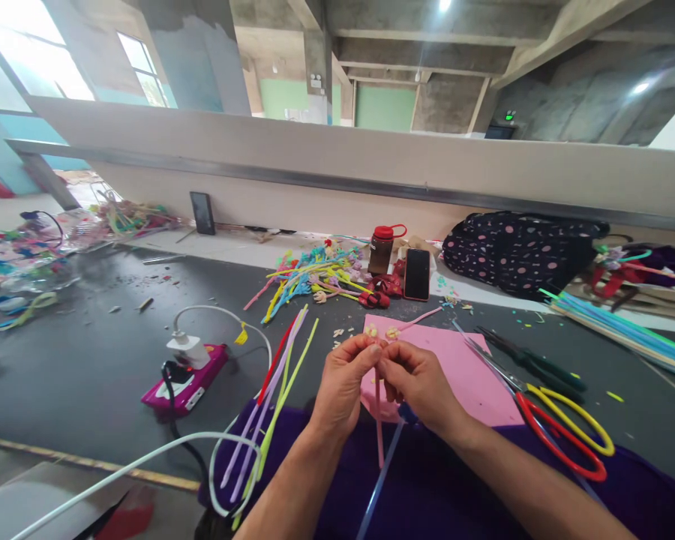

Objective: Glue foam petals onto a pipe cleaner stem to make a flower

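My left hand (343,382) and my right hand (424,382) meet over a pink sheet (461,360), fingertips pinched together. Between them hangs a pink pipe cleaner (379,431), its lower end pointing toward me. A small pale yellow and pink flower-like piece (372,331) shows just above my left fingertips; whether it joins the held stem is hidden. Beyond my right fingers, a similar flower-like piece (392,333) with a pink stem lies on the sheet. A translucent rod (381,480) runs below my right hand, near a partly covered blue object (408,413).
To the right lie scissors (562,435) and dark-handled pliers (532,362). Loose pipe cleaners (281,382) and a magenta power strip (188,382) with cables lie left. Behind are a pile of pipe-cleaner pieces (315,277), a bottle (380,251), a phone (417,274) and a patterned bag (517,251).
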The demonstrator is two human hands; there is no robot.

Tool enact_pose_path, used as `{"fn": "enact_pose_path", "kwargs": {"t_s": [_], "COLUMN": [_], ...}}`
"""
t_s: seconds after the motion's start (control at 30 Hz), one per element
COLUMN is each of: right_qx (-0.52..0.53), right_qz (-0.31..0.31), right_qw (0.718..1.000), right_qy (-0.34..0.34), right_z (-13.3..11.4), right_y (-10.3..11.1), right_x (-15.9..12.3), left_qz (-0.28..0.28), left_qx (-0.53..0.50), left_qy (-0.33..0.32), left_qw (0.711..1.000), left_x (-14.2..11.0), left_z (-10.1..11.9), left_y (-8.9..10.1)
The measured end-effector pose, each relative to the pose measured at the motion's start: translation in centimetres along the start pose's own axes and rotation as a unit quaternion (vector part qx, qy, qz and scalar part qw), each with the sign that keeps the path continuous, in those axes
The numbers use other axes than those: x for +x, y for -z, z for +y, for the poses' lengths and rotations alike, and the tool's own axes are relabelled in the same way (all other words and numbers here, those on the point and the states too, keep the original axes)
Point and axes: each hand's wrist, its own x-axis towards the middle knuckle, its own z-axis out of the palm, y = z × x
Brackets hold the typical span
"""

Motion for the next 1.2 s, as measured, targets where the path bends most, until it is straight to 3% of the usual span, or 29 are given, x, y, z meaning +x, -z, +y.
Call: {"fn": "enact_pose_path", "kwargs": {"t_s": [0.17, 0.33, 0.5, 0.93, 1.2], "right_qx": [-0.030, -0.042, -0.035, -0.061, -0.124], "right_qz": [-0.014, 0.009, 0.017, 0.021, -0.110], "right_qw": [0.999, 0.999, 0.998, 0.996, 0.970], "right_qy": [0.019, 0.017, 0.039, 0.060, 0.177], "right_z": [-0.6, -0.7, -0.9, -1.3, -2.6], "right_y": [0.1, 2.3, 3.9, 4.2, 6.0], "right_x": [0.2, 0.2, 0.3, 0.2, 0.2], "left_qz": [0.017, 0.022, -0.003, -0.038, -0.138], "left_qx": [0.026, 0.056, 0.057, 0.095, 0.060], "left_qy": [0.005, 0.002, 0.047, 0.075, 0.169], "left_qw": [1.000, 0.998, 0.997, 0.992, 0.974], "left_x": [0.2, 0.1, -0.2, -0.3, -0.4], "left_z": [0.7, 1.2, 1.4, 1.3, 1.1], "left_y": [0.3, 0.5, 0.5, 0.6, 1.3]}}
